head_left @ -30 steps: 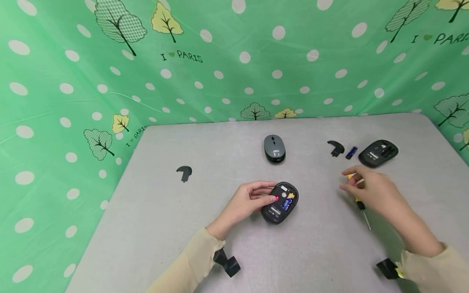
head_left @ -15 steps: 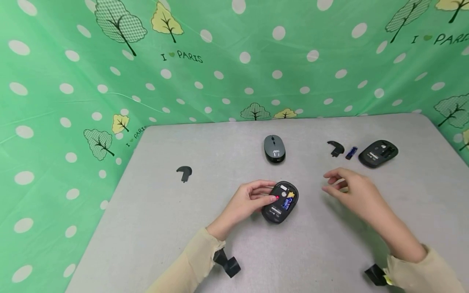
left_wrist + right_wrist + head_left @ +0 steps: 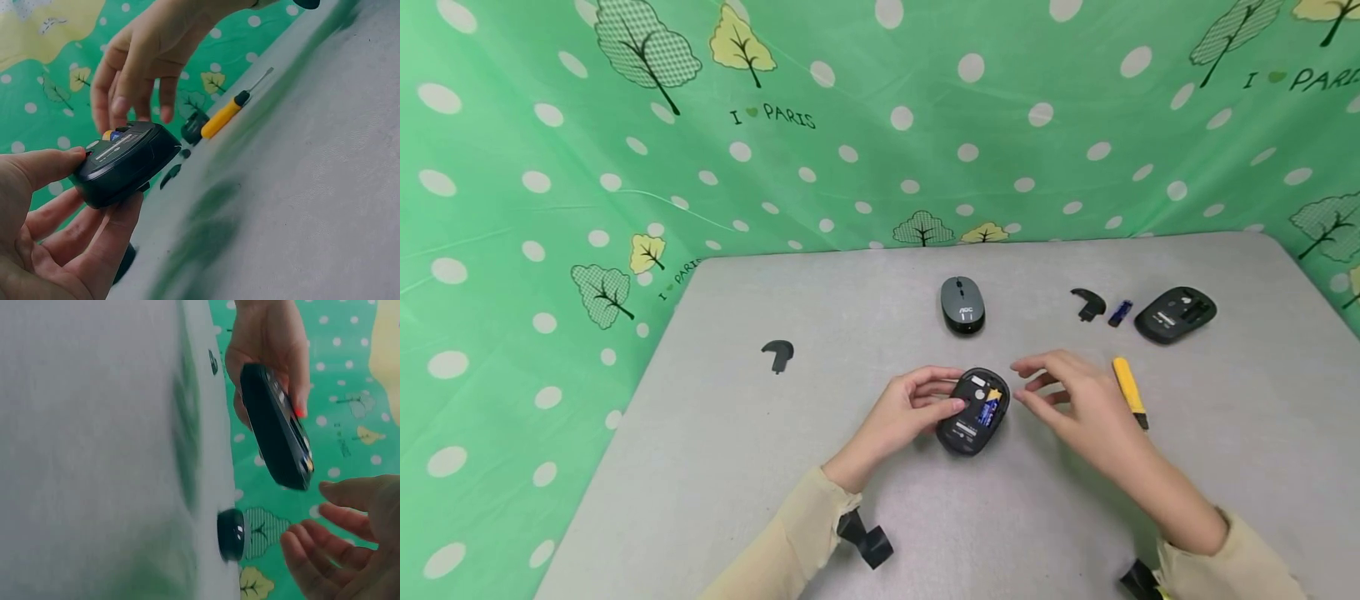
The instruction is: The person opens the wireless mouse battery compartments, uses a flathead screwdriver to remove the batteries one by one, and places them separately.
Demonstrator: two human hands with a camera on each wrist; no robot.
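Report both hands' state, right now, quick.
Left hand: holding the upturned mouse between thumb and fingers.
Right hand: open, holding nothing, beside that mouse.

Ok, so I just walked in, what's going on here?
A person's left hand holds an upturned computer mouse above the table, a battery showing in its underside. The right hand hovers close beside it, holding nothing. A yellow-handled screwdriver lies on the table to the right. Farther back sit a grey mouse and, toward the right, another upturned mouse; a dark hooked piece lies on the left.
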